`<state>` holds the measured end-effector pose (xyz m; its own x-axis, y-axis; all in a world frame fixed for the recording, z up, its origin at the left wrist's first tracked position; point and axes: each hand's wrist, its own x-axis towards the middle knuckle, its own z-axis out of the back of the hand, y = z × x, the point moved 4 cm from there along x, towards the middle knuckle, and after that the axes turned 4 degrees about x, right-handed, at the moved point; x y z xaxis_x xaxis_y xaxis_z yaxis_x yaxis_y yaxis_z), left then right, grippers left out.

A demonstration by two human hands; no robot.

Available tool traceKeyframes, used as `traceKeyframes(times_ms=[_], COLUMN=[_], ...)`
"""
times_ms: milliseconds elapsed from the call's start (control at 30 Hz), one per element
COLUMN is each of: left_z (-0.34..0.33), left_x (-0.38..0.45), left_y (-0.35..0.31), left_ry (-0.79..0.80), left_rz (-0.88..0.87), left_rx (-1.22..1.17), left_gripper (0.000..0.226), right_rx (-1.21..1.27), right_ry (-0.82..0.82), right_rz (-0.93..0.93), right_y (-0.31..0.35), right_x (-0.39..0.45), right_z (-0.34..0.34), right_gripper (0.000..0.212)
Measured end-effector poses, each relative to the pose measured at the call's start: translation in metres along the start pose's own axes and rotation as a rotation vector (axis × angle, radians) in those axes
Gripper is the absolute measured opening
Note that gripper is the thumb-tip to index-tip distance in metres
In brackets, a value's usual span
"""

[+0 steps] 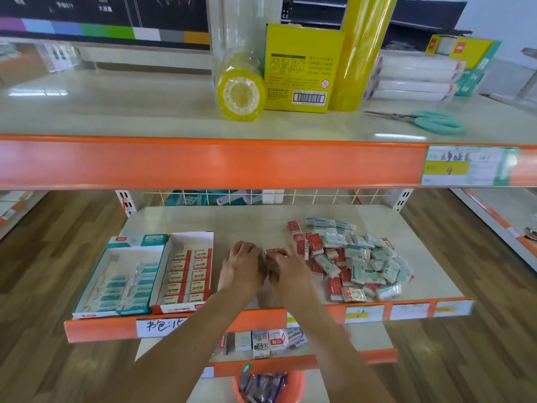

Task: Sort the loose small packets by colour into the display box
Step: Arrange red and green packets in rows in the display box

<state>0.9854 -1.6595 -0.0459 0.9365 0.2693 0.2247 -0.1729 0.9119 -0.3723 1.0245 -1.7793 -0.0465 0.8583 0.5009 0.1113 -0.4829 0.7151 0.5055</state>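
L hand (pixel 242 258) + R hand (pixel 286 264) pinch red packet (pixel 274 252) just right of red display box (pixel 186 271) | we judge pkt light, stiff, slick wrap | grip short edges

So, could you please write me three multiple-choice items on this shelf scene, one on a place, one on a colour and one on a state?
1. Where does the pile of loose packets lie?
A. right of the hands
B. inside the red box
C. on the top shelf

2. What colour are the scissors' handles?
A. orange
B. teal
C. black

3. What are the hands doing?
A. both hang idle
B. both hold red packets between them
C. one lifts the tape roll

Answers: 1 A, the heap sits right of the right hand. 2 B, the loops are teal. 3 B, left hand and right meet around the packets.
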Motion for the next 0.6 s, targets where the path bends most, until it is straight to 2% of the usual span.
traceKeyframes(times_ms=[167, 300, 600], left_z=[-0.003, -0.005, -0.004], left_x=[-0.008, -0.017, -0.02], left_y=[0.0, 0.001, 0.003], left_ry=[-0.082, -0.041, -0.02], left_rz=[-0.002, 0.073, 0.08], left_rx=[0.011, -0.045, -0.076], left_gripper=[0.019, 0.022, 0.024], right_rx=[0.052, 0.253, 0.312], right_ry=[-0.089, -0.167, -0.106], right_rz=[0.063, 0.083, -0.017], right_y=[-0.005, -0.012, -0.019], right_x=[-0.014, -0.025, -0.019], right_z=[0.002, 0.004, 0.007], right_gripper=[0.027, 0.029, 0.033])
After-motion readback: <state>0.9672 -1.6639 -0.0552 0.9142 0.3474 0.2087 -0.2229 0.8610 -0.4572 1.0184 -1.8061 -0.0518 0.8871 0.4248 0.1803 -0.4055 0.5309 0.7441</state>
